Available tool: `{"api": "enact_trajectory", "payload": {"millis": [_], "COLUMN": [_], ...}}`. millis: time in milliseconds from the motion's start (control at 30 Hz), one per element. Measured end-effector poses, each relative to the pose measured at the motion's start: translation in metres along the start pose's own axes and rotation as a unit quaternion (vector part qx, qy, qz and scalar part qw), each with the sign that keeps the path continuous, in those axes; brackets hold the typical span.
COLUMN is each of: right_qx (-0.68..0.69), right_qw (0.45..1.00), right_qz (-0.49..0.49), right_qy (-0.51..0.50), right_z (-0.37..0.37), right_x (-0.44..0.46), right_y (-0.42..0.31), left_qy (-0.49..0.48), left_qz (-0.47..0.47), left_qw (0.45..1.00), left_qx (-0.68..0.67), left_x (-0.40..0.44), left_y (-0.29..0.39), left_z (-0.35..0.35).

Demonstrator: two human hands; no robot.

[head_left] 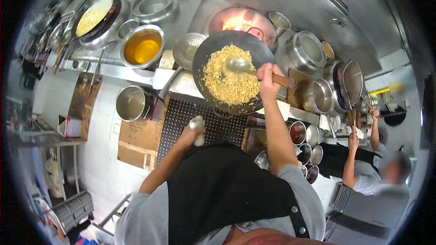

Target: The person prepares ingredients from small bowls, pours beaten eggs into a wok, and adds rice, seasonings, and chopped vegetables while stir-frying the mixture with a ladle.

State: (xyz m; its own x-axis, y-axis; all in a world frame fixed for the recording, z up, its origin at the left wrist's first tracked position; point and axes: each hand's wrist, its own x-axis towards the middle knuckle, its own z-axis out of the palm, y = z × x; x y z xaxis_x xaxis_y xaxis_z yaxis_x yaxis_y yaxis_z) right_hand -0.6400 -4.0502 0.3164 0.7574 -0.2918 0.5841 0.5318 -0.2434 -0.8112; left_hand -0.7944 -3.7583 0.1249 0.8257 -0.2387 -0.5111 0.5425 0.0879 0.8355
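A large black wok [256, 45] holds fried rice [232, 90] spread over its bottom, a burner's flames [238, 20] glowing just behind it. My right hand [269, 80] is closed around the handle of a metal ladle [238, 65], whose bowl rests in or just over the rice. The handle's wooden end sticks out to the right of my fist. Lower down, in front of the stove, my left hand [191, 135] grips a whitish cloth [198, 123]. That hand is apart from the wok, and the cloth partly covers its fingers.
Left of the wok are a perforated strainer [190, 51], a pot of amber liquid [160, 60] and another wok [113, 14] containing food. Metal pots [319, 95] line the right. A co-worker [363, 170] holds long handles there. A studded mat [181, 118] covers the floor.
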Motion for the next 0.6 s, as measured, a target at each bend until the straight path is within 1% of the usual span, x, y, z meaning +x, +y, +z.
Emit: {"api": "enact_trajectory", "payload": {"millis": [33,67,100,133,167,200,233,267,300,333,367,400,433,467,500,533,567,600], "right_qx": [0.037,0.032,0.025,0.016,0.120,0.041,-0.009,-0.058,-0.034,-0.007,-0.071,-0.083,-0.017,0.048,-0.026,-0.070,-0.142,-0.210], "right_qw": [0.997,0.998,0.999,0.996,0.982,0.989,0.994,0.996,0.999,1.000,0.995,0.993,0.994,0.989,0.988,0.990,0.984,0.972], "right_qz": [0.045,0.043,-0.009,-0.063,-0.127,-0.130,-0.085,-0.033,-0.010,0.008,-0.026,-0.084,-0.106,-0.132,-0.134,-0.109,-0.075,-0.040], "right_qy": [-0.044,-0.037,-0.046,-0.056,-0.074,-0.059,-0.065,-0.067,-0.035,-0.004,0.068,0.006,0.030,0.052,0.066,0.061,0.078,0.097], "right_z": [0.010,0.015,0.018,0.020,0.032,0.034,0.034,0.032,0.029,0.026,0.019,0.008,0.006,0.003,-0.004,-0.010,-0.018,-0.026], "right_x": [0.006,0.005,-0.002,-0.010,-0.018,-0.040,-0.050,-0.060,-0.056,-0.044,-0.057,-0.062,-0.082,-0.102,-0.122,-0.141,-0.154,-0.168], "right_y": [-0.030,-0.046,-0.059,-0.070,-0.080,-0.062,-0.035,-0.018,-0.033,-0.055,-0.077,-0.110,-0.110,-0.102,-0.077,-0.069,-0.064,-0.057], "left_qy": [-0.003,0.009,0.019,0.008,0.002,-0.006,-0.020,0.003,0.026,0.069,0.112,0.093,0.076,0.019,-0.084,-0.067,-0.021,-0.028], "left_qz": [0.012,-0.031,-0.081,-0.085,-0.088,-0.085,-0.087,-0.068,-0.049,-0.071,-0.092,-0.102,-0.113,-0.115,-0.123,-0.177,-0.144,-0.132], "left_qw": [0.994,0.998,0.997,0.996,0.985,0.952,0.949,0.939,0.928,0.917,0.902,0.921,0.937,0.882,0.726,0.740,0.619,0.701], "left_qx": [0.111,0.054,-0.001,0.006,0.150,0.293,0.302,0.336,0.369,0.387,0.408,0.364,0.320,0.457,0.672,0.645,0.772,0.701], "left_x": [-0.006,-0.004,-0.003,-0.001,0.002,0.007,0.012,0.014,0.017,0.028,0.037,0.040,0.039,0.030,0.008,-0.006,-0.014,-0.025], "left_y": [-0.005,-0.018,-0.034,-0.039,-0.043,-0.046,-0.051,-0.061,-0.075,-0.111,-0.161,-0.204,-0.227,-0.226,-0.218,-0.211,-0.209,-0.199], "left_z": [-0.020,-0.038,-0.058,-0.079,-0.100,-0.119,-0.135,-0.155,-0.177,-0.210,-0.252,-0.301,-0.335,-0.346,-0.365,-0.376,-0.372,-0.380]}}
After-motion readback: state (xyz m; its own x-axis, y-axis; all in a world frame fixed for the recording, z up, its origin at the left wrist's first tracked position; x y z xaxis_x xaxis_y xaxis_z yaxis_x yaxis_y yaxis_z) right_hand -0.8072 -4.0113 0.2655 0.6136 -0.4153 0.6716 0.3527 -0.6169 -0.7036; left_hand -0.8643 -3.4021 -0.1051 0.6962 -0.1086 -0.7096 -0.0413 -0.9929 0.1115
